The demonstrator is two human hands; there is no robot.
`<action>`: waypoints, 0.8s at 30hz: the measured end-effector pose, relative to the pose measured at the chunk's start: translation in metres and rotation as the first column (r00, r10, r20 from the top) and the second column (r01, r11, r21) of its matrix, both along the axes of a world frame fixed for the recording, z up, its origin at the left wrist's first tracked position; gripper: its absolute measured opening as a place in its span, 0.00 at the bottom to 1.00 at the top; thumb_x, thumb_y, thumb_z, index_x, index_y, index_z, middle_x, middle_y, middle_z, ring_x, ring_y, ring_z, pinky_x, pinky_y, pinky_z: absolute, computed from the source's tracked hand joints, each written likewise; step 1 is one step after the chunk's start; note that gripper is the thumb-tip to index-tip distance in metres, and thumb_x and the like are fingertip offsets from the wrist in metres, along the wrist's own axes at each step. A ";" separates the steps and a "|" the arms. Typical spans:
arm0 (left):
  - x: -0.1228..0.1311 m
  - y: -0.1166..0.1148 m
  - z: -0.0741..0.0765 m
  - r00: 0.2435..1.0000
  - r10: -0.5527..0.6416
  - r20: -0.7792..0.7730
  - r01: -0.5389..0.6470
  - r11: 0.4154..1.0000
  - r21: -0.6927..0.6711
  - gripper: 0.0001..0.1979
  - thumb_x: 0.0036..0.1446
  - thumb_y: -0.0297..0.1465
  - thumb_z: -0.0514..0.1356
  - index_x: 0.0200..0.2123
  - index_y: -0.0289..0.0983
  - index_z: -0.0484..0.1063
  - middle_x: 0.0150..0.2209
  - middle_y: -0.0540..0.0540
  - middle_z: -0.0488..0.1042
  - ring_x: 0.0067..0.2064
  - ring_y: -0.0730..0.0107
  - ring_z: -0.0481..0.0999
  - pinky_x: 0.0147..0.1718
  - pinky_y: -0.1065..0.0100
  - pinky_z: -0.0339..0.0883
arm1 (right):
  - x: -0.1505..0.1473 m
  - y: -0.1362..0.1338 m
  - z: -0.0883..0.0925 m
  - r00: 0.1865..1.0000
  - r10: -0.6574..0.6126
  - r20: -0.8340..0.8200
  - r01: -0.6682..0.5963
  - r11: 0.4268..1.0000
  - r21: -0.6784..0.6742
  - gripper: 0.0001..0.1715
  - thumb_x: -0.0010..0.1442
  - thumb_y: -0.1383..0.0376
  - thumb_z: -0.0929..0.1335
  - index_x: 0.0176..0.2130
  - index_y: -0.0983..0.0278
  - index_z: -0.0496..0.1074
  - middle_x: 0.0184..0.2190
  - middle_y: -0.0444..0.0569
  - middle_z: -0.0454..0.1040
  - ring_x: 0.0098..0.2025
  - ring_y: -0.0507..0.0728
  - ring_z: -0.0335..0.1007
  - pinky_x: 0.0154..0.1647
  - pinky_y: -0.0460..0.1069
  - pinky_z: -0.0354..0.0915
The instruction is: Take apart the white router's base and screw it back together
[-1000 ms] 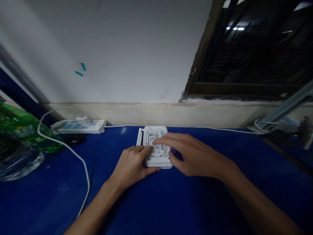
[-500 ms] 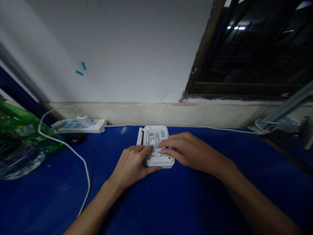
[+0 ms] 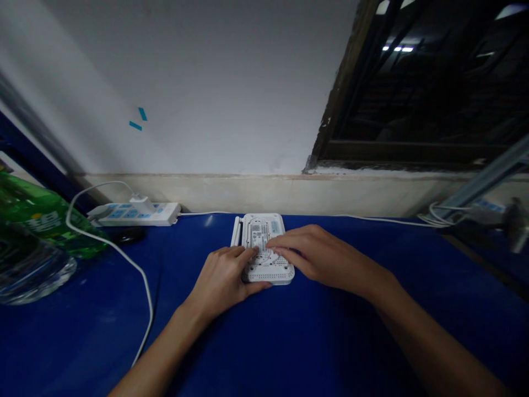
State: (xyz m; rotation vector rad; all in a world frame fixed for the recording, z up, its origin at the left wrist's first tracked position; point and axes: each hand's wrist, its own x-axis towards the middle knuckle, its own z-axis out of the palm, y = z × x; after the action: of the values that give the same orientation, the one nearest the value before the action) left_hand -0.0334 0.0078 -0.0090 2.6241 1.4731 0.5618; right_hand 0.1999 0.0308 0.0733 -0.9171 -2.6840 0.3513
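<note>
A white router (image 3: 268,273) lies on the blue table with its vented, labelled underside up. Its white antenna (image 3: 236,231) is folded along the left side. My left hand (image 3: 225,273) grips the near left corner, thumb along the front edge and fingers on the top face. Over the router's right half, my right hand (image 3: 316,251) has its thumb and fingertips drawn together at the middle of the casing. A small pale curved shape shows by those fingertips; whether it is a separate piece or part of the casing I cannot tell.
To the left a white power strip (image 3: 165,214) holds a plugged-in charger (image 3: 142,204), its white cable (image 3: 144,281) running toward me. Green bottles (image 3: 45,212) stand at the far left beside a black object (image 3: 129,235). Behind the table is a wall; a metal bar (image 3: 479,176) slants at right.
My right thumb and fingertips have shifted slightly on the router's face, and a pale curved shape now shows beside them. My left hand keeps its place.
</note>
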 end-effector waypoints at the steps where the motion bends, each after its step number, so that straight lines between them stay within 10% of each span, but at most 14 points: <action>1: 0.000 0.000 -0.001 1.000 -0.002 0.003 0.002 1.000 0.006 0.30 0.56 0.51 0.68 0.52 0.36 0.74 0.39 0.42 0.80 0.37 0.51 0.81 0.36 0.54 0.74 | 0.001 -0.001 0.000 1.000 0.003 -0.012 -0.003 1.000 0.011 0.22 0.68 0.70 0.64 0.58 0.59 0.74 0.54 0.49 0.79 0.54 0.59 0.76 0.57 0.53 0.66; 4: 0.000 0.000 -0.003 1.000 -0.013 0.015 0.013 1.000 0.025 0.31 0.56 0.52 0.67 0.54 0.36 0.73 0.41 0.41 0.80 0.40 0.49 0.82 0.38 0.52 0.75 | 0.001 -0.004 0.000 0.999 0.003 -0.048 -0.001 0.999 0.044 0.32 0.62 0.73 0.66 0.64 0.59 0.67 0.60 0.50 0.75 0.59 0.60 0.73 0.61 0.54 0.64; 9: 0.001 0.000 -0.002 1.000 -0.007 0.002 0.007 1.000 0.024 0.29 0.57 0.51 0.67 0.53 0.36 0.74 0.38 0.42 0.80 0.39 0.50 0.81 0.37 0.54 0.75 | -0.003 -0.002 0.000 1.000 -0.010 -0.022 0.010 1.000 0.008 0.17 0.71 0.61 0.65 0.55 0.60 0.76 0.50 0.52 0.81 0.49 0.61 0.79 0.52 0.54 0.69; 16: 0.000 -0.001 -0.002 1.000 0.001 -0.002 -0.001 0.999 0.032 0.30 0.57 0.51 0.67 0.54 0.36 0.73 0.40 0.42 0.80 0.39 0.51 0.81 0.36 0.55 0.74 | -0.001 -0.005 0.003 0.996 0.027 -0.083 -0.026 1.000 0.007 0.32 0.61 0.75 0.66 0.63 0.60 0.69 0.58 0.50 0.76 0.57 0.59 0.73 0.59 0.53 0.65; 21: 0.001 -0.001 -0.001 1.000 0.008 -0.016 -0.008 1.000 0.012 0.28 0.57 0.51 0.67 0.52 0.37 0.74 0.38 0.42 0.80 0.37 0.52 0.81 0.35 0.57 0.74 | -0.005 -0.003 0.002 1.000 0.002 -0.019 -0.002 1.000 0.000 0.17 0.72 0.59 0.64 0.52 0.61 0.77 0.45 0.51 0.83 0.46 0.61 0.79 0.48 0.53 0.69; 24: 0.001 0.000 -0.002 1.000 0.009 -0.010 -0.008 1.000 0.020 0.28 0.56 0.50 0.68 0.52 0.37 0.74 0.38 0.42 0.80 0.38 0.51 0.81 0.35 0.56 0.74 | -0.005 -0.002 0.001 0.999 0.011 -0.041 -0.011 1.000 -0.001 0.20 0.71 0.68 0.63 0.58 0.62 0.74 0.50 0.52 0.81 0.50 0.60 0.78 0.52 0.52 0.67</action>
State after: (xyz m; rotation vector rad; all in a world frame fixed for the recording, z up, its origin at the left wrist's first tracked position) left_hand -0.0320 0.0077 -0.0107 2.6409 1.4900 0.5685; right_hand 0.1949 0.0288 0.0744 -0.8866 -2.6525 0.3707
